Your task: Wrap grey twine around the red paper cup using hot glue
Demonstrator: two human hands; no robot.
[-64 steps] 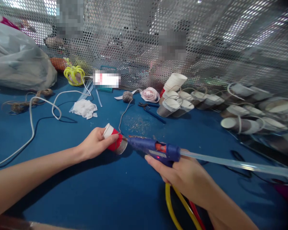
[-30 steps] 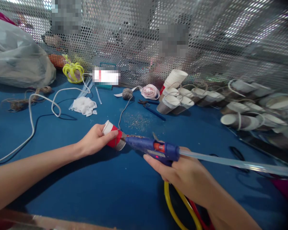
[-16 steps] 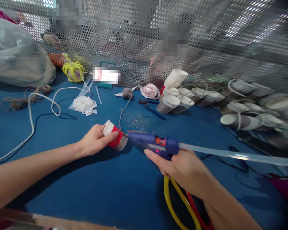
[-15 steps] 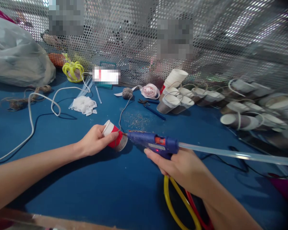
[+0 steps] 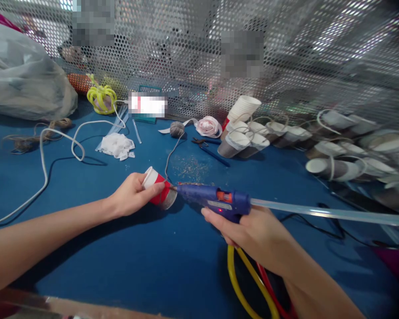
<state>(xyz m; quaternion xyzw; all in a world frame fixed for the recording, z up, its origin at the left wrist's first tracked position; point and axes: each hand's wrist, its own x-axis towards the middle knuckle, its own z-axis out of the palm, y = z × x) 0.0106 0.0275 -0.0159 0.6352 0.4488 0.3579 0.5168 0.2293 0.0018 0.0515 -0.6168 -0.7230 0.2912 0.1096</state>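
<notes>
My left hand (image 5: 133,195) is closed around a red and white paper cup (image 5: 158,190), tilted with its rim to the upper left. Grey cord is wound about the cup's base end, and a strand runs back to a small ball of grey cord (image 5: 177,129). In my right hand (image 5: 246,226) is a blue glue gun (image 5: 213,199) with a small red light lit. Its nozzle points left at the cord-wrapped end of the cup; whether it touches cannot be told. A long clear glue stick (image 5: 319,211) sticks out of its back.
Cord-wrapped cups with handles (image 5: 242,139) stand and lie at the right. Pliers (image 5: 208,148), a ribbon roll (image 5: 208,126) and white scraps (image 5: 116,146) lie behind the cup. A white cable (image 5: 44,164) loops at left. Yellow-handled scissors (image 5: 234,274) are below my right hand.
The glue gun and my right hand have shifted slightly to the right. The cup and my left hand stay nearly in place.
</notes>
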